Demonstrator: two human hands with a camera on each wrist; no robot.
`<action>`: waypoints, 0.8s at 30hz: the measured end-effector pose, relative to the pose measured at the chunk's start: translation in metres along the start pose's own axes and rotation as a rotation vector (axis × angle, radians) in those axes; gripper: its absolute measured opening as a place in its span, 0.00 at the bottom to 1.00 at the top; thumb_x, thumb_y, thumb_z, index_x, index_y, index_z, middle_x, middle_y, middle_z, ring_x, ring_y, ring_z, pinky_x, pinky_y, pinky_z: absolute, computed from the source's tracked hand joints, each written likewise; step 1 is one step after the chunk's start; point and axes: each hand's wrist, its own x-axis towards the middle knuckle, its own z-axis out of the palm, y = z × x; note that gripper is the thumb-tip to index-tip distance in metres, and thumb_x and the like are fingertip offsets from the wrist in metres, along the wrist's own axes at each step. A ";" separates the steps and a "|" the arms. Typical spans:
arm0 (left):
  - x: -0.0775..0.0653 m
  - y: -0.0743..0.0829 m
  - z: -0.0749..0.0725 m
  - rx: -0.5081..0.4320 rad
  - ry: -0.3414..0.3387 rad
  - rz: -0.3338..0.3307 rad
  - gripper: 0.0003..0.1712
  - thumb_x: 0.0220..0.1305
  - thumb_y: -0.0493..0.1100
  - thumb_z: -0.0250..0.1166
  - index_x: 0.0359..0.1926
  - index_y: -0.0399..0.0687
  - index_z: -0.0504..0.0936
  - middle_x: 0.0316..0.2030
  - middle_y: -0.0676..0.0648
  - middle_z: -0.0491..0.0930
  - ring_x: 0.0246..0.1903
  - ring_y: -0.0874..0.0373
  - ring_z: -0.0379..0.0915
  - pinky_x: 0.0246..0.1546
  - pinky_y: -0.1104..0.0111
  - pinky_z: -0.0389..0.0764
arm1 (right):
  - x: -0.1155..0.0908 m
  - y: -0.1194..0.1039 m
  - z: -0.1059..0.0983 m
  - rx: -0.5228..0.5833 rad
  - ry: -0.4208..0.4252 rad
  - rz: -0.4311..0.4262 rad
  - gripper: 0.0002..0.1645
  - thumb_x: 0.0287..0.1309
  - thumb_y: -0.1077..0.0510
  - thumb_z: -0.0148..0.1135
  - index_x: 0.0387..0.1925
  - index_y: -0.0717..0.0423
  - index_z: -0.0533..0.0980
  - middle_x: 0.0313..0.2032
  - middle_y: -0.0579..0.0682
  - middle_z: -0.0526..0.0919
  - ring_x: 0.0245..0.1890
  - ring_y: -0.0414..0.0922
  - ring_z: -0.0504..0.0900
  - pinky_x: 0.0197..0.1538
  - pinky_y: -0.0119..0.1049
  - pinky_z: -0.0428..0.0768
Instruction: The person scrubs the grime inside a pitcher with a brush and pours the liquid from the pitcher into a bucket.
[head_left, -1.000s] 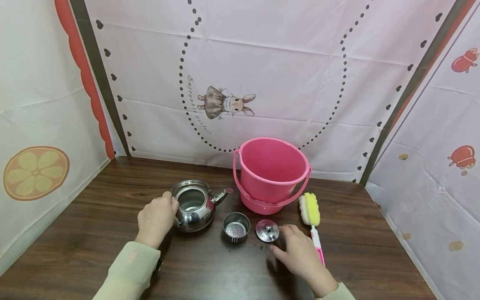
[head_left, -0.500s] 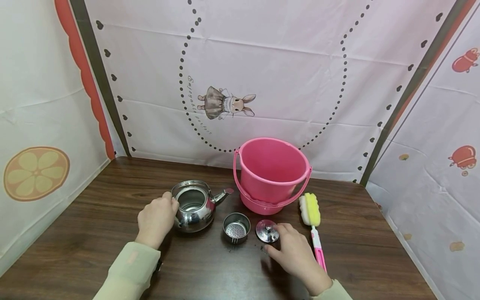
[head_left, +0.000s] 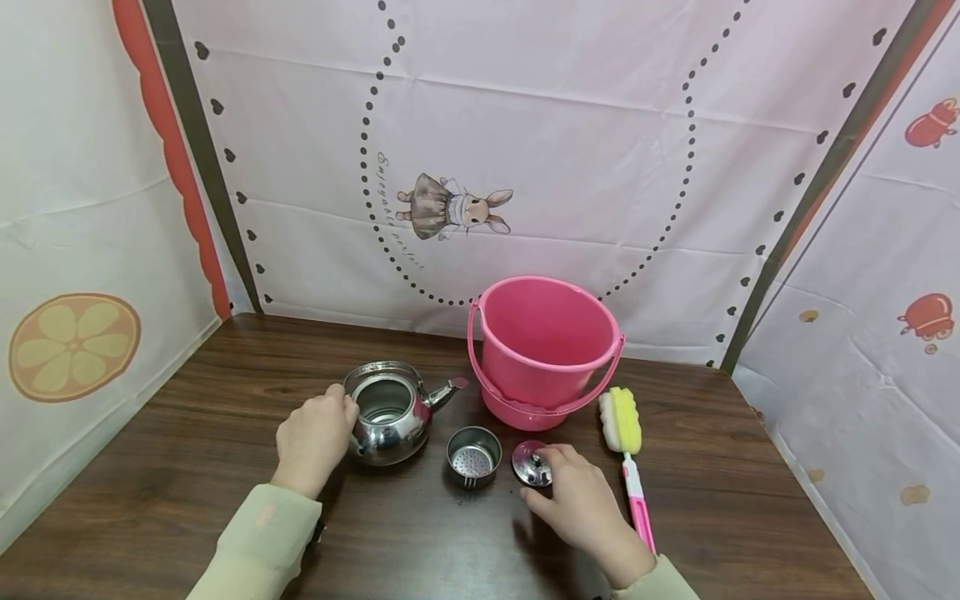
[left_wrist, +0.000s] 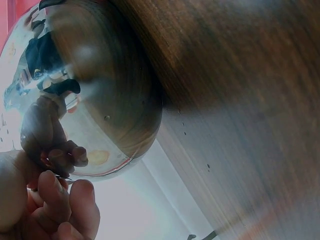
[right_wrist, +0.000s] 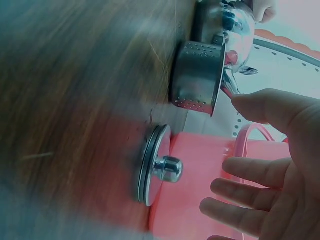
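Note:
In the head view a shiny steel teapot [head_left: 388,429] stands lidless on the left, its spout pointing right. My left hand [head_left: 317,437] holds it at its left side, by what looks like the folded-down handle; curled fingers [left_wrist: 82,205] show beside the teapot's body [left_wrist: 107,95] in the left wrist view. A perforated steel strainer cup [head_left: 473,458] sits upright to its right. Beyond that lies the round teapot lid [head_left: 530,467], knob [right_wrist: 169,169] up. My right hand [head_left: 581,504] hovers over the lid's right edge, fingers extended and apart from the knob in the right wrist view.
A pink bucket [head_left: 517,383] with its handle hanging down in front stands behind the strainer and lid. Right of my right hand lies a sponge brush [head_left: 621,421] with a yellow and white head. Printed cloth walls [head_left: 600,167] border the wooden table [head_left: 420,542].
My right hand has moved left, from beside the lid to over its right edge. The left hand and the teapot stay where they were.

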 end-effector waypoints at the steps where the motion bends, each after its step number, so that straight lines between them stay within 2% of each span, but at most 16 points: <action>1: 0.000 0.000 0.000 0.000 -0.001 -0.001 0.13 0.64 0.42 0.50 0.32 0.35 0.73 0.16 0.38 0.74 0.13 0.43 0.70 0.12 0.54 0.66 | 0.001 -0.001 0.000 0.003 0.001 -0.003 0.30 0.44 0.47 0.68 0.47 0.60 0.77 0.47 0.52 0.80 0.48 0.50 0.80 0.48 0.50 0.76; 11: 0.001 0.001 0.000 0.003 -0.010 -0.016 0.13 0.64 0.42 0.49 0.32 0.35 0.73 0.18 0.36 0.75 0.16 0.39 0.72 0.14 0.51 0.68 | 0.005 -0.007 0.002 0.035 -0.015 -0.009 0.29 0.44 0.48 0.69 0.47 0.61 0.77 0.47 0.53 0.79 0.46 0.51 0.81 0.49 0.49 0.76; 24: 0.001 0.001 -0.002 0.009 -0.033 -0.017 0.13 0.64 0.42 0.49 0.32 0.36 0.73 0.18 0.37 0.75 0.14 0.43 0.70 0.13 0.54 0.67 | 0.010 -0.015 0.007 0.022 0.002 -0.071 0.28 0.44 0.48 0.68 0.46 0.60 0.77 0.46 0.52 0.79 0.44 0.48 0.81 0.49 0.46 0.76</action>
